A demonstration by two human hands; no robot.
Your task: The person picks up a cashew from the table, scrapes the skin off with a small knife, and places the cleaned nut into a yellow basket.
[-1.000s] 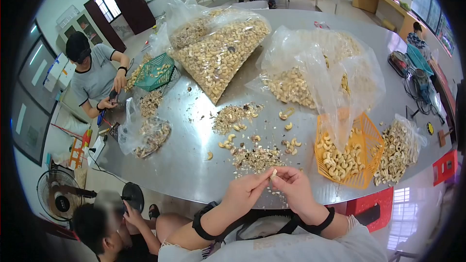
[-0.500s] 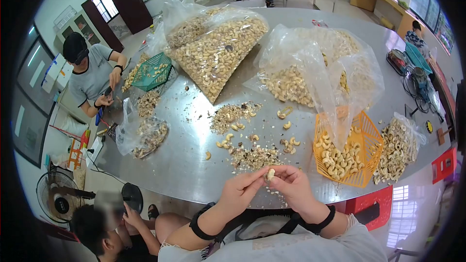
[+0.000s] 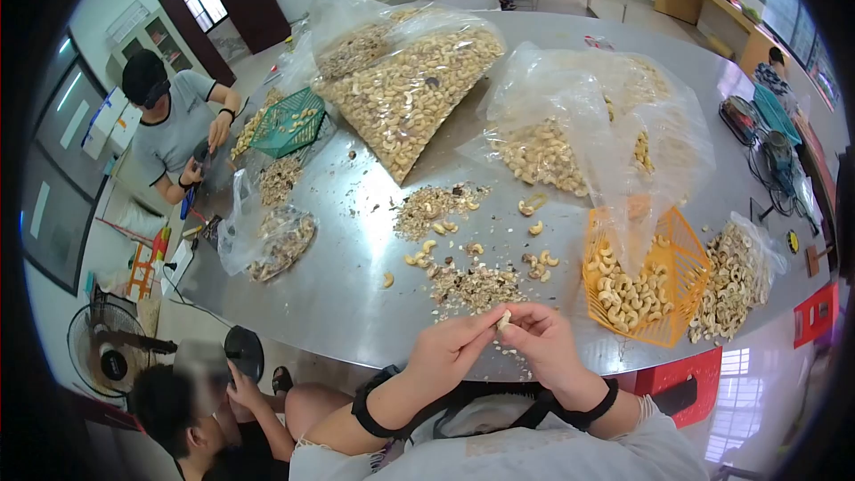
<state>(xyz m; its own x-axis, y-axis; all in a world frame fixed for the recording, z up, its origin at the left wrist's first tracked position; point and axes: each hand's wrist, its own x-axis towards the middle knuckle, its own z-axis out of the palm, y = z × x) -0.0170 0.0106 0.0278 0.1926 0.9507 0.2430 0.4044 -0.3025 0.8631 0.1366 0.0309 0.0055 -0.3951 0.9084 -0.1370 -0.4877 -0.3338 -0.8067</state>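
Note:
A pale cashew is pinched between the fingertips of my right hand. My left hand closes on the same nut from the other side, its fingers pressed together. Both hands are over the near table edge. Just beyond them lies a pile of brown skin and nut crumbs, with a second crumb pile farther back. A few loose cashews lie around the piles. To the right, an orange basket holds many cashews, and a clear bag droops into it.
Large clear bags of cashews stand on the steel table. A small bag of pieces and a green basket are at left, near a co-worker. Another bag of cashews is at right. Someone sits low at left.
The view has shifted slightly, so the table things appear a little farther right. My hands stay together on the cashew, with a small change in finger position. The co-worker's hands have moved.

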